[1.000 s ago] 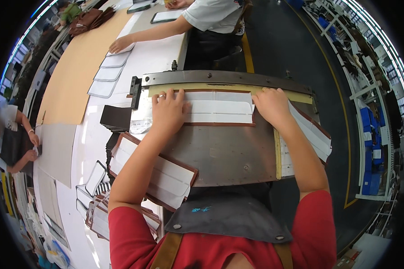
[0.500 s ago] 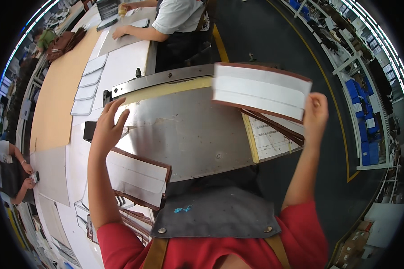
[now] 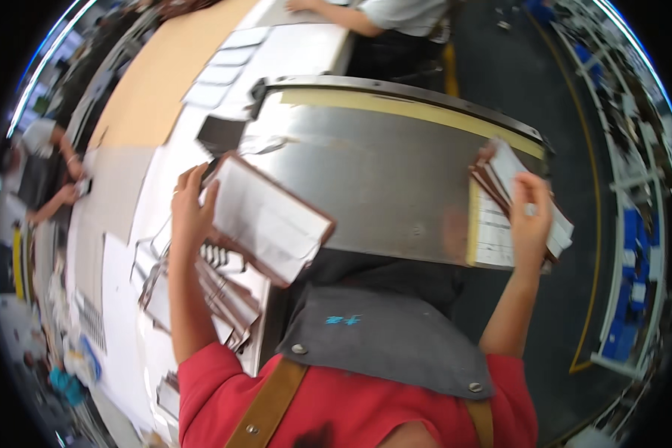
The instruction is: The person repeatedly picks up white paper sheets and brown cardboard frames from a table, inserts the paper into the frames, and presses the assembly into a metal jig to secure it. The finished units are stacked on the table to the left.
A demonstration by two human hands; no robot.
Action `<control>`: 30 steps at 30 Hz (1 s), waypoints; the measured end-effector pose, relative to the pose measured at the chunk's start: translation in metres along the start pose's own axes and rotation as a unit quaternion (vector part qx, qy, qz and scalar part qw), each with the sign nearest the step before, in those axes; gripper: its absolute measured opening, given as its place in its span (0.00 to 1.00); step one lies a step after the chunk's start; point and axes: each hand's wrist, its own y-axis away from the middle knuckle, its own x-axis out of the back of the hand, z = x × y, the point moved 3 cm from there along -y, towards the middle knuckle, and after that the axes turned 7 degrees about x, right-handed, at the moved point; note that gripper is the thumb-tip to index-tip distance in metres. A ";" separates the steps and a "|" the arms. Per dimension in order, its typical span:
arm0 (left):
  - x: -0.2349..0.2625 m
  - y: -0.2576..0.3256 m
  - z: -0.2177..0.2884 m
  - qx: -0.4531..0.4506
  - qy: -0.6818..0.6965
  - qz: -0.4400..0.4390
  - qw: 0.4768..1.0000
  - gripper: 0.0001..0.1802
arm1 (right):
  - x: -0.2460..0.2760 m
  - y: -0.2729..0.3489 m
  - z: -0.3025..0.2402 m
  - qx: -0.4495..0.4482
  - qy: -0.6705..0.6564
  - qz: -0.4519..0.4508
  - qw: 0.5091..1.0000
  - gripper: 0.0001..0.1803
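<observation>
My left hand (image 3: 192, 200) is closed on the corner of a flat white panel with brown edging (image 3: 269, 216), held tilted at the metal plate's near left side. Its thumb lies along the panel's edge. On the right, my right hand (image 3: 532, 216) has curled fingers on another white panel with brown edging (image 3: 508, 166), lying over a small stack of brown-edged pieces (image 3: 487, 179). The hand covers part of that panel, and blur softens its outline. Between my hands lies the smooth metal plate (image 3: 366, 179) of a bench machine.
A metal bar (image 3: 403, 91) runs along the plate's far edge. More brown-edged pieces (image 3: 228, 302) lie by a wire rack near my left forearm. Light panels (image 3: 224, 75) lie in a row on the left table. One co-worker sits beyond; another works far left.
My right hand has brought its panel down onto the stack at the right. My left hand has taken hold of a panel and lifted it. The whole view has shifted.
</observation>
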 end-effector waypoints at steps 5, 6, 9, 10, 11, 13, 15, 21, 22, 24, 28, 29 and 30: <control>-0.019 0.030 -0.059 0.192 0.154 -0.048 0.968 0.25 | -0.141 0.024 -0.093 0.049 -0.167 -0.373 0.911 0.14; -0.023 0.031 -0.059 0.227 0.210 -0.070 0.949 0.25 | -0.160 0.032 -0.100 0.088 -0.176 -0.378 0.905 0.14; -0.018 0.032 -0.050 0.206 0.225 -0.054 0.951 0.23 | -0.194 0.043 -0.110 0.172 -0.062 -0.367 0.912 0.10; -0.014 0.033 -0.043 0.216 0.257 -0.052 0.940 0.23 | -0.196 0.041 -0.110 0.134 -0.085 -0.392 0.906 0.09; -0.009 0.034 -0.039 0.215 0.277 -0.049 0.935 0.22 | -0.197 0.038 -0.110 0.095 -0.107 -0.415 0.898 0.08; -0.006 0.035 -0.032 0.214 0.319 -0.046 0.922 0.21 | -0.196 0.034 -0.105 0.069 -0.118 -0.433 0.891 0.06; -0.014 0.032 -0.025 0.189 0.378 -0.009 0.906 0.21 | -0.194 0.034 -0.103 0.093 -0.101 -0.423 0.896 0.06; -0.036 0.028 0.004 0.120 0.394 0.084 0.907 0.19 | -0.193 0.032 -0.099 0.143 -0.092 -0.361 0.917 0.06; -0.036 0.028 0.009 0.122 0.387 0.072 0.911 0.18 | -0.193 0.030 -0.095 0.128 -0.092 -0.360 0.919 0.06; -0.032 0.028 0.017 0.125 0.370 0.052 0.919 0.18 | -0.191 0.023 -0.085 0.099 -0.094 -0.358 0.924 0.07; -0.036 0.028 0.036 0.061 0.336 0.032 0.939 0.16 | -0.167 -0.002 -0.074 0.129 -0.046 -0.305 0.943 0.06; -0.038 0.026 0.038 0.072 0.357 0.010 0.931 0.15 | -0.161 -0.007 -0.074 0.160 -0.023 -0.287 0.944 0.06; -0.040 0.025 0.041 0.083 0.378 -0.012 0.922 0.15 | -0.154 -0.010 -0.073 0.191 0.000 -0.268 0.944 0.06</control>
